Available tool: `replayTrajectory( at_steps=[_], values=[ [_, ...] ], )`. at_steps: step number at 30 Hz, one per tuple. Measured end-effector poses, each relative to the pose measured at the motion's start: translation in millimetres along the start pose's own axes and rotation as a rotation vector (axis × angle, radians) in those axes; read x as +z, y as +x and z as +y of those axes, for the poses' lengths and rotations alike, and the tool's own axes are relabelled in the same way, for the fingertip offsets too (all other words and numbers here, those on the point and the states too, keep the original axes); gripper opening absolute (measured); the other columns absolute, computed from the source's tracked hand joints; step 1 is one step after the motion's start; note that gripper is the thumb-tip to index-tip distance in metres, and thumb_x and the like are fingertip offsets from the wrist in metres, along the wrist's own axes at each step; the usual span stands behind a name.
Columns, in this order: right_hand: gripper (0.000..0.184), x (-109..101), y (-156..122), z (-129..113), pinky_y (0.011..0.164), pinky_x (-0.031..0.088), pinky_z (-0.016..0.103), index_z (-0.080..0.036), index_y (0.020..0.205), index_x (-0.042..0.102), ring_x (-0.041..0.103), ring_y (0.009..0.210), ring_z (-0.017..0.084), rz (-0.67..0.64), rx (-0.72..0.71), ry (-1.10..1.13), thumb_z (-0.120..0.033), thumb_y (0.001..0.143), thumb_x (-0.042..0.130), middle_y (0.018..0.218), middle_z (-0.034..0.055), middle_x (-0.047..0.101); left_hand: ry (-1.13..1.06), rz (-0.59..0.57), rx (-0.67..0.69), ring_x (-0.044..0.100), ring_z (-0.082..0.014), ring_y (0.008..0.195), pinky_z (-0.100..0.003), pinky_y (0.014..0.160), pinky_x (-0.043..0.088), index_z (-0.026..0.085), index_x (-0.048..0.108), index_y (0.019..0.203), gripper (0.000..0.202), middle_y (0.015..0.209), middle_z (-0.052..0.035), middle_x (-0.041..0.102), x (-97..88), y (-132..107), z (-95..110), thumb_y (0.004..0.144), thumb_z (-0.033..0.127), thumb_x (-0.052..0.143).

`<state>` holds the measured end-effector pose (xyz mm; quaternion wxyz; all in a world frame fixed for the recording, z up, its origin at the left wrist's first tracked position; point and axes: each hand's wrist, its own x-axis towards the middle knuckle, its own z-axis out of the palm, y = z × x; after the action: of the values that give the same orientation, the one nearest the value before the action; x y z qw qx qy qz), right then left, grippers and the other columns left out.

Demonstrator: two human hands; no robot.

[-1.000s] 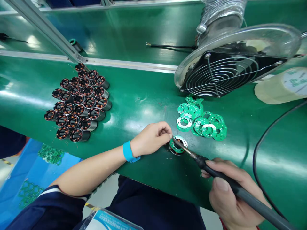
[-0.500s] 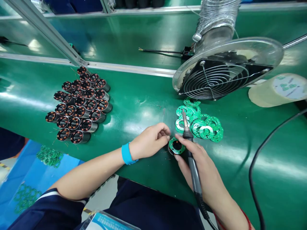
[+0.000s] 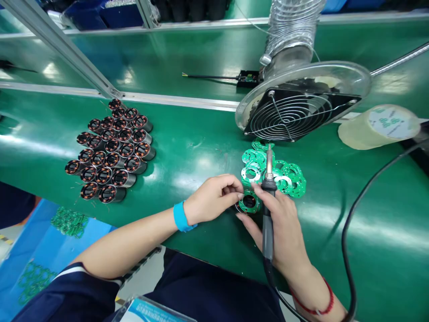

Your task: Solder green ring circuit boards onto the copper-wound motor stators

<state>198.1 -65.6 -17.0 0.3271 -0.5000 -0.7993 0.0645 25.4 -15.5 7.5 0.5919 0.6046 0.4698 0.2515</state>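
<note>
A green ring-shaped circuit board (image 3: 256,206) lies over the top of a motor stator (image 3: 238,208), which is mostly hidden beneath it. At its left edge is my left hand (image 3: 214,197), thumb and forefinger pinched together; whatever they hold is too small to make out. My right hand (image 3: 284,223) grips a soldering iron (image 3: 267,237) with its metal tip pointing away from me, over loose green boards. The right thumb and forefinger spread around the near and far sides of the stator.
Loose ring boards (image 3: 296,181) lie beyond my hands, under a fume extractor fan (image 3: 286,116). Several wound stators (image 3: 112,158) stand grouped at left. A yellowish roll (image 3: 355,129) lies at right, near the iron's black cable (image 3: 346,250). A blue bin (image 3: 43,232) holds more boards.
The soldering iron has swung more upright, its tip shifting right and slightly away. The circuit board has moved slightly right relative to the left fingers. The camera view has shifted a little.
</note>
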Motion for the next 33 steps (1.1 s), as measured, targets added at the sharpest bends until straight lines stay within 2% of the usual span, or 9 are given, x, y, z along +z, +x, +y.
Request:
replayTrajectory(
  at_steps=[2,4,9,13,16,20,25,30,33],
  values=[
    [0.041,-2.6,0.2,-2.0,0.086,0.051,0.046,-0.023,0.13,0.045,0.062,0.107,0.028,0.002,-0.026,0.023,-0.03,0.091,0.057,0.117,0.0102,0.068,-0.04,0.017,-0.03,0.045,-0.0083,0.061,-0.021,0.058,0.038,0.017,0.055,0.078,0.007,0.066,0.0056,0.05,2.3,1.3,-1.4,0.081,0.013,0.059],
    [0.038,-4.1,0.9,-3.7,0.088,0.051,0.045,-0.022,0.128,0.047,0.061,0.11,0.028,0.008,-0.042,0.025,-0.025,0.091,0.056,0.118,0.0098,0.069,-0.073,0.03,-0.06,0.046,-0.0084,0.061,-0.021,0.058,0.039,0.017,0.055,0.081,0.006,0.066,0.0058,0.051,3.5,1.6,-2.6,0.081,0.014,0.06],
    [0.029,-6.7,3.5,-3.8,0.085,0.052,0.042,-0.021,0.118,0.056,0.066,0.097,0.025,0.03,-0.047,0.025,-0.019,0.089,0.056,0.102,0.0079,0.073,-0.033,0.021,-0.065,0.046,-0.0082,0.059,-0.021,0.057,0.037,0.016,0.057,0.078,0.006,0.064,0.0053,0.052,4.2,-0.1,-0.7,0.083,0.013,0.055],
    [0.034,-11.7,-1.5,-4.5,0.09,0.051,0.042,-0.02,0.12,0.057,0.069,0.088,0.021,0.083,-0.051,0.174,-0.012,0.087,0.057,0.09,0.0042,0.075,0.096,0.057,0.009,0.045,-0.0081,0.06,-0.021,0.056,0.035,0.016,0.054,0.072,0.011,0.067,0.0047,0.05,3.3,-2.7,2.1,0.08,0.009,0.052],
    [0.04,-17.6,-12.9,-6.8,0.079,0.054,0.039,-0.02,0.127,0.055,0.07,0.082,0.022,0.165,0.075,0.301,-0.014,0.088,0.058,0.088,0.0042,0.075,0.23,0.066,0.081,0.044,-0.0084,0.06,-0.021,0.058,0.035,0.017,0.052,0.071,0.012,0.067,0.0047,0.049,2.5,-3.7,2.2,0.078,0.007,0.051],
    [0.027,-25.6,-28.8,-6.6,0.059,0.051,0.035,-0.022,0.115,0.063,0.064,0.062,0.019,0.23,0.226,0.425,-0.022,0.09,0.057,0.081,0.0035,0.07,0.298,0.082,0.089,0.042,-0.0092,0.059,-0.022,0.058,0.034,0.018,0.047,0.071,0.014,0.063,0.0057,0.047,3.5,-4.1,-0.6,0.079,0.007,0.048],
    [0.02,-27.7,-33.1,-3.5,0.059,0.049,0.036,-0.02,0.105,0.066,0.059,0.063,0.018,0.227,0.187,0.482,-0.02,0.088,0.055,0.076,0.0032,0.065,0.332,0.113,0.116,0.043,-0.0095,0.059,-0.023,0.058,0.033,0.018,0.046,0.071,0.013,0.064,0.0049,0.048,6.6,-4.7,-3.5,0.078,0.007,0.046],
    [0.028,-28.6,-33.8,-3.0,0.057,0.045,0.035,-0.02,0.11,0.066,0.057,0.06,0.017,0.219,0.139,0.488,-0.013,0.085,0.057,0.075,0.002,0.063,0.356,0.136,0.127,0.041,-0.0094,0.058,-0.023,0.057,0.032,0.019,0.044,0.072,0.014,0.063,0.0054,0.046,8.7,-5.4,-4.4,0.079,0.007,0.045],
    [0.033,-28.9,-35.2,-3.0,0.059,0.048,0.036,-0.021,0.117,0.064,0.061,0.062,0.018,0.213,0.134,0.499,-0.013,0.085,0.058,0.079,0.0023,0.067,0.392,0.147,0.129,0.042,-0.0098,0.058,-0.023,0.058,0.033,0.019,0.043,0.072,0.014,0.063,0.0055,0.046,9.5,-6.1,-4.9,0.079,0.007,0.045]
  ],
)
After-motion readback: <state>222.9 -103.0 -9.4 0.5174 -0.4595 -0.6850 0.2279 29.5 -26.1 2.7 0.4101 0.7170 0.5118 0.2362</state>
